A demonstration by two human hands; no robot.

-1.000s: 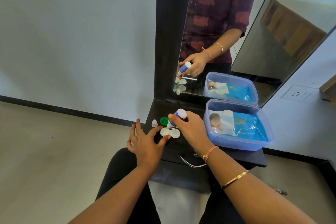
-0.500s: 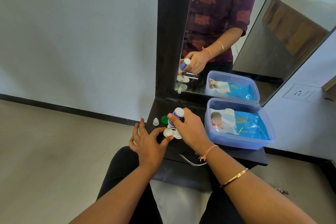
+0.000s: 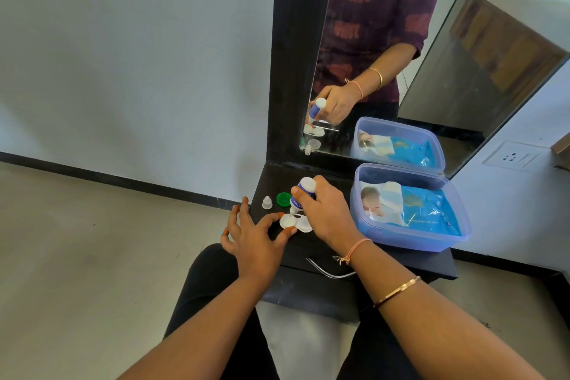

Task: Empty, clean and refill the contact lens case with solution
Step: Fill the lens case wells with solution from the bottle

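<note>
The white contact lens case (image 3: 295, 223) lies open on the black shelf (image 3: 401, 259), both wells facing up. My right hand (image 3: 325, 213) grips the small blue-and-white solution bottle (image 3: 300, 196), tipped nozzle-down over the case's left well. My left hand (image 3: 251, 234) rests at the shelf's left edge, thumb and forefinger touching the case's left side, the other fingers spread. A green case lid (image 3: 283, 198) and the bottle's small white cap (image 3: 266, 203) sit just behind the case.
A blue plastic box (image 3: 410, 233) holding a wipes packet stands on the shelf to the right. A mirror (image 3: 385, 40) rises behind the shelf and reflects the hands. A metal drawer handle (image 3: 328, 271) shows below the shelf edge. Bare floor lies to the left.
My right hand has tilted the bottle further down toward the case's left well. My left hand has stayed against the case.
</note>
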